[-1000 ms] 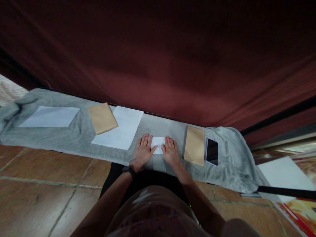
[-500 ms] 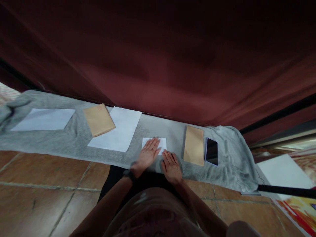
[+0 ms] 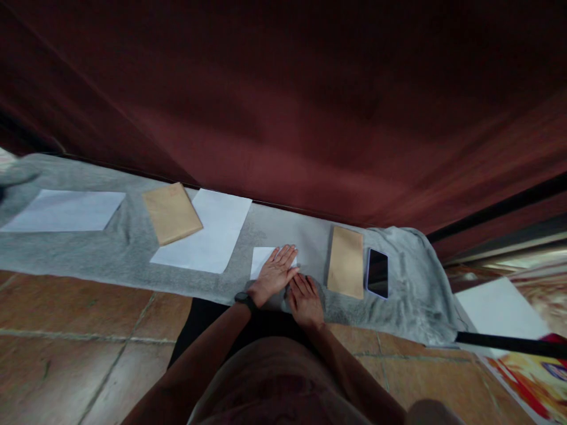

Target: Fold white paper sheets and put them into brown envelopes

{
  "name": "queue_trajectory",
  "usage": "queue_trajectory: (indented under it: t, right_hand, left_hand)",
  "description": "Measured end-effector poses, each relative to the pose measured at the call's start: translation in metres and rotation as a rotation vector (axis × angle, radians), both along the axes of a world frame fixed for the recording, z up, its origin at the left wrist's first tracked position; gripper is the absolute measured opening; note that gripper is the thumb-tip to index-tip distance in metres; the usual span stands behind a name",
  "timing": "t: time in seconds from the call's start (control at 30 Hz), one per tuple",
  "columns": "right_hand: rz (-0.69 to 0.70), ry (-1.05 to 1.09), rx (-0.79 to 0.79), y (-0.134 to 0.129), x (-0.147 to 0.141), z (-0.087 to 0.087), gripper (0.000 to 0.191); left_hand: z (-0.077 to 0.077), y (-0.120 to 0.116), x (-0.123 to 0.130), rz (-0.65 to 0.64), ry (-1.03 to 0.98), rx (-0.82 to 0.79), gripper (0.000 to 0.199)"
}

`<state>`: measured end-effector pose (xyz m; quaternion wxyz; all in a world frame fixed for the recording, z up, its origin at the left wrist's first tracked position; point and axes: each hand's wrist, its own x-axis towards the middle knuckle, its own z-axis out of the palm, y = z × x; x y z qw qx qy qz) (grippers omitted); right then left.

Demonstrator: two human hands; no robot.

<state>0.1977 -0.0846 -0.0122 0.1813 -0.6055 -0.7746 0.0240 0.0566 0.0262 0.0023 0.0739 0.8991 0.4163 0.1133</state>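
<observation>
A small white folded-looking paper [image 3: 261,258] lies on the grey cloth in front of me. My left hand [image 3: 277,271], with a dark watch on its wrist, rests flat across the paper's right part, fingers stretched out. Close by on the right, my right hand [image 3: 305,298] lies palm down at the paper's lower right corner, its fingers extended side by side. The two hands almost meet, and they cover part of the paper. To the right of my right hand is a brown envelope [image 3: 345,262].
A phone [image 3: 377,273] lies right of the envelope. Leftward, a stack of brown envelopes [image 3: 172,213] overlaps a large white sheet [image 3: 221,227], and white paper [image 3: 66,211] lies farther left. The grey cloth [image 3: 133,260] covers a narrow surface against a dark red curtain [image 3: 283,130].
My left hand has slid to the right across the small paper, baring its left side. My right hand stays near the lower right corner. The view has shifted slightly.
</observation>
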Motion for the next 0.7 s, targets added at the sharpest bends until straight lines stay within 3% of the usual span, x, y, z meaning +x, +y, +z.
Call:
queue_trajectory:
  t: [0.23,0.7]
  right_hand:
    - [-0.019,-0.01,-0.03,-0.002,0.0,0.004,0.043]
    - [-0.024,-0.029,-0.004,-0.003,-0.002,0.007,0.044]
  left_hand:
    - [-0.005,0.002,-0.003,0.121,0.007,0.006,0.06]
    - [-0.006,-0.008,-0.044,0.282,0.043,0.027,0.066]
